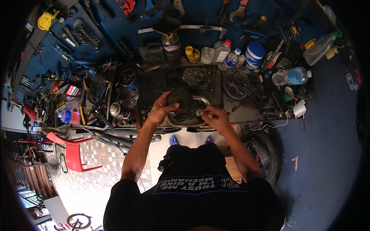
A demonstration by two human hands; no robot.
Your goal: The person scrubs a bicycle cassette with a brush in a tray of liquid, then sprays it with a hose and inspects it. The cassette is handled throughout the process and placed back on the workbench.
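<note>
My left hand (158,111) grips a dark, round bicycle cassette (182,99) by its edge, with the thumb on its near side. The cassette is held above a round basin with a shiny metal rim (202,99), and dark contents show inside the basin. My right hand (219,121) is closed on a small brush with a yellow handle (211,116). The brush's pale end lies over the basin's right side, a little apart from the cassette. Behind the basin, a dark tray (216,82) bears rings and small metal parts.
A crankset (236,84) lies right of the tray. Behind stand a white tub with a blue lid (254,54), a grey bottle with a red cap (222,51) and yellow cups (192,54). Tools crowd the left. Below are a red chair (75,152) and bicycle tyres (269,154).
</note>
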